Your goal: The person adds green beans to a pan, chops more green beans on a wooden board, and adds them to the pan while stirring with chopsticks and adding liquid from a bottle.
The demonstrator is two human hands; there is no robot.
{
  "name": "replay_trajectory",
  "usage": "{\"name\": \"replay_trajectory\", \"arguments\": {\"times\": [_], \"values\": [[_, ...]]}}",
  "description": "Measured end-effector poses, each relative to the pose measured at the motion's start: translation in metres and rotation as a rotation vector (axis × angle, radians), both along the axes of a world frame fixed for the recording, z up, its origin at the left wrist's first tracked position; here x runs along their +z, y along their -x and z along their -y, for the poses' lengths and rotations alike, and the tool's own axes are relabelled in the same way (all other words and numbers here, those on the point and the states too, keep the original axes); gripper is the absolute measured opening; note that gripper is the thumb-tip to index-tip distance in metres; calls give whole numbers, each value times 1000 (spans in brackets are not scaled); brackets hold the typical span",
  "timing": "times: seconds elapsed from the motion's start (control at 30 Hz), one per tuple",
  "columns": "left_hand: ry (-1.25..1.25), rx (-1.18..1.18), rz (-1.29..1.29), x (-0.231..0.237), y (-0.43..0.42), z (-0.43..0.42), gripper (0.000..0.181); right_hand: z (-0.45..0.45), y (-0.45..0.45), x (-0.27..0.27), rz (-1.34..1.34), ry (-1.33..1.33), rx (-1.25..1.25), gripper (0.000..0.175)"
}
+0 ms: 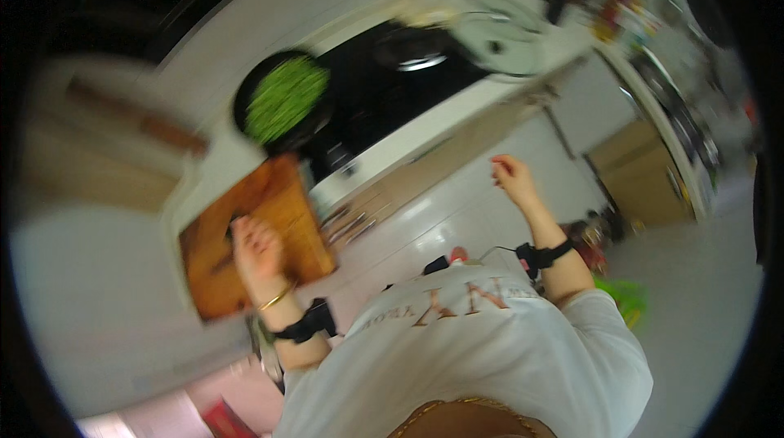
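My left hand is over a wooden cutting board, fingers curled loosely and blurred. A small dark object shows at its fingertips; whether the hand touches it cannot be told. My right hand hangs above the floor in front of the counter, fingers half bent, with nothing visible in it. Beyond the board, a black pan holds long, thin green vegetables. It sits at the left end of a black cooktop.
On the cooktop's right is a second pan, beside a glass lid. Bottles stand at the counter's right corner. Utensil handles show beside the board. A green bag lies on the floor at right.
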State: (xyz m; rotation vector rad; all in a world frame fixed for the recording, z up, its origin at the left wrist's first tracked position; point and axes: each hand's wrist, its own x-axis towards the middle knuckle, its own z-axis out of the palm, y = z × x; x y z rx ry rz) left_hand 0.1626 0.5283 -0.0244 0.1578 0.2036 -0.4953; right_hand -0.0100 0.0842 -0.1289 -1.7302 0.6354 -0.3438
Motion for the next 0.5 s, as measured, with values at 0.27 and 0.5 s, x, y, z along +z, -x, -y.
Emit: {"name": "replay_trajectory", "arguments": {"times": [0.27,0.5], "values": [[-856,316,326,17,-214,3,17,124,33,-13,36,-123,-114,17],[-880,280,38,40,-220,149,63,170,32,-25,47,-226,-142,17]]}}
